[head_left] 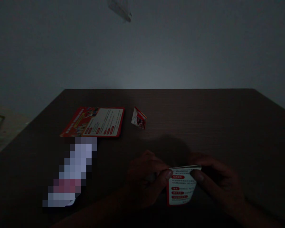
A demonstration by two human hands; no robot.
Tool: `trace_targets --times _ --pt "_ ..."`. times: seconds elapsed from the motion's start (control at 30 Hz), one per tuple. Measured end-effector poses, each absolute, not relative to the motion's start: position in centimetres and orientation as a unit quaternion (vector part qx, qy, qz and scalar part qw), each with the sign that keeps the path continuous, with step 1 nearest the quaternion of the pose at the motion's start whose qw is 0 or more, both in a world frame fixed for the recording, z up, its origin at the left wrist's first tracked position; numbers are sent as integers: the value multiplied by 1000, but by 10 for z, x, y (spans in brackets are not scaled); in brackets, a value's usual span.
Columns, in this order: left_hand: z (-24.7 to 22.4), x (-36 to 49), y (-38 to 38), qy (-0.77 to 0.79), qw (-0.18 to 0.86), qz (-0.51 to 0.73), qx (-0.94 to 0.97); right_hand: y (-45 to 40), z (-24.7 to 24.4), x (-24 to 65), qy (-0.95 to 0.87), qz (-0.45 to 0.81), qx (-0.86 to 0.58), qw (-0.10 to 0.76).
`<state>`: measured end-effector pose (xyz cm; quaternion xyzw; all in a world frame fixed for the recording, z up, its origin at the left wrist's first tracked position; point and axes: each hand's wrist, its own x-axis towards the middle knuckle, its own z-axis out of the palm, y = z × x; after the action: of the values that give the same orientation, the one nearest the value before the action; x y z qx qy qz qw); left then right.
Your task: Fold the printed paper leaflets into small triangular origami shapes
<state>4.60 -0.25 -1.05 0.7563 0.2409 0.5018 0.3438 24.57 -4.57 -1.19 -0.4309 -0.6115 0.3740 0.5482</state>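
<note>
Between my two hands is a folded leaflet (pixel 181 188), white with red labels and dark print, its folded layers showing along the top edge. My left hand (pixel 149 180) pinches its upper left corner with the thumb in front. At the upper right, my right hand (pixel 218 182) grips the same leaflet, thumb on the face and fingers behind. Farther off stands a small folded paper piece (pixel 139 118), red and white, partly opened out. A flat stack of red and white leaflets (pixel 102 122) lies to the left of it.
A long bright object (pixel 73 171), blurred out by large pixels, lies at the left front of the dark wooden table (pixel 204 120). A pale wall (pixel 156 47) rises behind the table. Something translucent (pixel 120 9) is on the wall at the top. The room is dim.
</note>
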Motion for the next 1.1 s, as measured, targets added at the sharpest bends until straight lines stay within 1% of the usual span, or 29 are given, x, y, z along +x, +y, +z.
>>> trace_targets --times 0.3,0.53,0.8,1.1 --pt "-12 47 -3 239 354 508 748 -46 -8 245 -630 335 -415 565" --pt "-10 48 -3 254 362 515 734 -47 -4 243 -641 310 -427 557" --pt "-14 48 -4 262 377 519 721 -48 -2 243 -642 320 -422 554" --pt "-10 49 -5 272 369 519 722 -49 -2 245 -649 330 -417 544"
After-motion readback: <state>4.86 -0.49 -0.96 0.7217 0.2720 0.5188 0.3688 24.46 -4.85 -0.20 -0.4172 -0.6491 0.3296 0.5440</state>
